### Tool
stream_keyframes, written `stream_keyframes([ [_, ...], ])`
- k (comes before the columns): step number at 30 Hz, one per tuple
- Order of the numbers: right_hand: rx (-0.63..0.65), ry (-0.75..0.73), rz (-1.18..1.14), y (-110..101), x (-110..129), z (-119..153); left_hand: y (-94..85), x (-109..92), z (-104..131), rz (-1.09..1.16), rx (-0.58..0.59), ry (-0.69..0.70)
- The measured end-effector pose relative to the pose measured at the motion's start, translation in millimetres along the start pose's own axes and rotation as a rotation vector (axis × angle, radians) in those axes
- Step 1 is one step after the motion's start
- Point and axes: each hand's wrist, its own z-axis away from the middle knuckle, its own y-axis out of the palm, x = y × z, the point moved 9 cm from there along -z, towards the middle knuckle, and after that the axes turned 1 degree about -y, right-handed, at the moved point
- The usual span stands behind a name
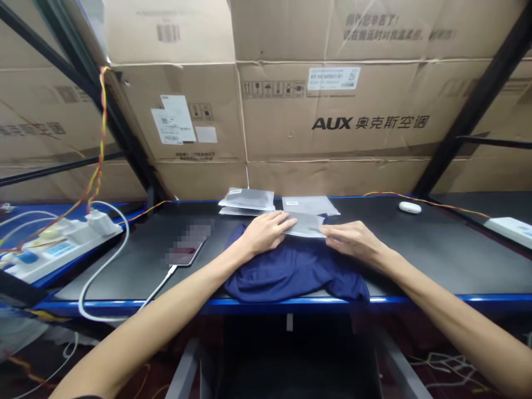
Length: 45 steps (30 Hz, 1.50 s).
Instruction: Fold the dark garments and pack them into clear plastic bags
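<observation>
Beyond the left hand [264, 231], pale packets [248, 199] lie at the counter's [394, 238] far edge. That hand, fingers extended, presses the left end of a flat, greyish, translucent pouch [305, 224] over dark blue cloth [291, 271]; the right hand [353, 238] pinches its right end. The pouch seems mid-handling; moving it calls for a light, level grip.

Over on the left of the counter [415, 260] a phone [189, 249] lies plugged into a white cable [158, 285] — a loaded power strip [62, 246] sits beyond it. On the right there's a small white case [409, 208], and big cardboard boxes [332, 133] — one printed AUX — stand behind.
</observation>
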Motion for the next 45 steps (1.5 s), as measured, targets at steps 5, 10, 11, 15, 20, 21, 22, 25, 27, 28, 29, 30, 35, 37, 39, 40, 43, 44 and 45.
stream_keyframes([
  [5, -0.168, -0.058, 0.049, -18.0, 9.3, -1.5, -13.6, -12.3, -0.2, -0.052, -0.058, 0.007],
  [10, -0.193, -0.017, 0.095, -22.8, 9.2, -2.8, -58.5, 15.3, 7.6, -0.065, -0.195, -0.137],
  [11, -0.175, -0.015, 0.09, -20.5, 9.9, -3.6, -66.3, 29.3, 9.1, -0.07, -0.23, -0.193],
  [15, -0.083, -0.028, 0.068, -6.3, 15.0, -7.6, -66.7, 98.4, 15.3, -0.089, -0.25, -0.412],
  [20, 0.02, -0.033, 0.054, 7.8, 19.5, -10.3, -16.6, 155.0, 26.9, -0.06, -0.047, -0.56],
  [21, 0.029, -0.031, 0.048, 8.9, 19.6, -10.2, -8.5, 156.9, 28.3, -0.048, -0.019, -0.553],
  [22, 0.038, -0.027, 0.041, 9.8, 19.2, -10.1, -2.9, 157.2, 29.5, -0.039, -0.004, -0.548],
  [25, 0.071, -0.006, 0.009, 13.0, 17.3, -9.9, 2.4, 154.5, 31.9, -0.042, 0.01, -0.56],
  [27, 0.084, 0.018, -0.026, 14.4, 15.3, -10.2, 2.3, 152.2, 32.2, -0.037, 0.029, -0.569],
  [28, 0.089, 0.032, -0.047, 15.0, 14.3, -10.6, 1.8, 151.3, 32.2, -0.032, 0.039, -0.574],
  [29, 0.093, 0.048, -0.072, 15.6, 13.1, -11.0, 0.9, 150.5, 32.1, -0.027, 0.048, -0.58],
  [30, 0.096, 0.065, -0.099, 16.2, 11.7, -11.4, -0.6, 149.5, 32.0, -0.023, 0.05, -0.586],
  [35, 0.171, 0.174, -0.24, 26.8, 2.8, -11.3, -14.1, 121.0, 27.5, 0.08, -0.019, -0.506],
  [37, 0.256, 0.229, -0.296, 36.1, -0.4, -9.1, -12.9, 94.3, 25.7, 0.223, 0.009, -0.406],
  [39, 0.36, 0.286, -0.349, 46.3, -1.9, -5.6, -0.5, 60.8, 27.1, 0.372, 0.162, -0.279],
  [40, 0.413, 0.312, -0.365, 51.0, -2.1, -3.5, 7.1, 46.4, 30.2, 0.426, 0.248, -0.244],
  [43, 0.548, 0.359, -0.359, 61.0, -1.3, 1.8, 24.9, 19.3, 40.5, 0.513, 0.421, -0.206],
  [44, 0.579, 0.363, -0.349, 62.8, -0.9, 2.9, 28.7, 15.6, 42.7, 0.522, 0.448, -0.208],
  [45, 0.603, 0.365, -0.34, 64.1, -0.6, 3.7, 31.4, 13.8, 44.0, 0.526, 0.464, -0.21],
])
